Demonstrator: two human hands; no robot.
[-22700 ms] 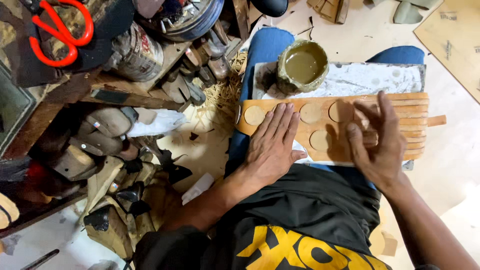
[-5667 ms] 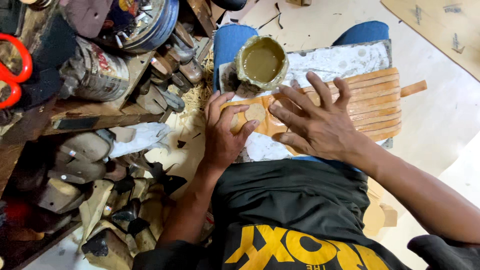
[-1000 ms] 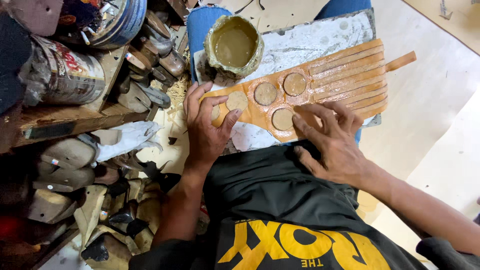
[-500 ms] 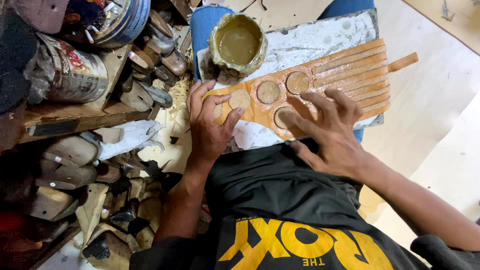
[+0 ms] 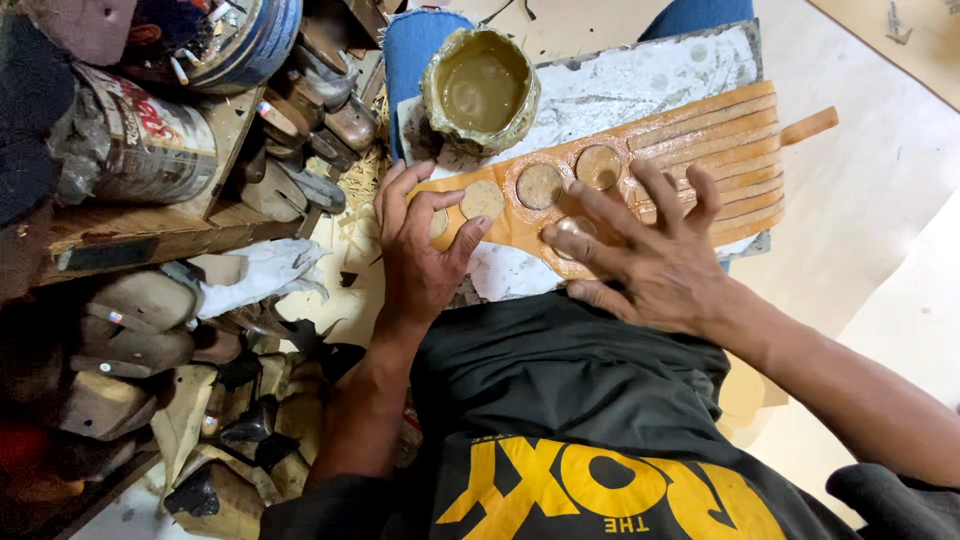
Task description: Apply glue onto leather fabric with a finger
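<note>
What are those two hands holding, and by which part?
Neither grips anything: the left hand presses the leather piece at its left end, and the right hand lies spread on its lower edge.

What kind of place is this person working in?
Most likely a small leather or shoemaking workshop. The left hand and right hand press on a tan leather piece with round cut-outs, beside a pot of glue-like paste. Shoe-shaped wooden forms and worn tools crowd the bench alongside.

Tan leather piece (image 5: 640, 150) (olive-brown bowl (image 5: 481, 90))
</note>
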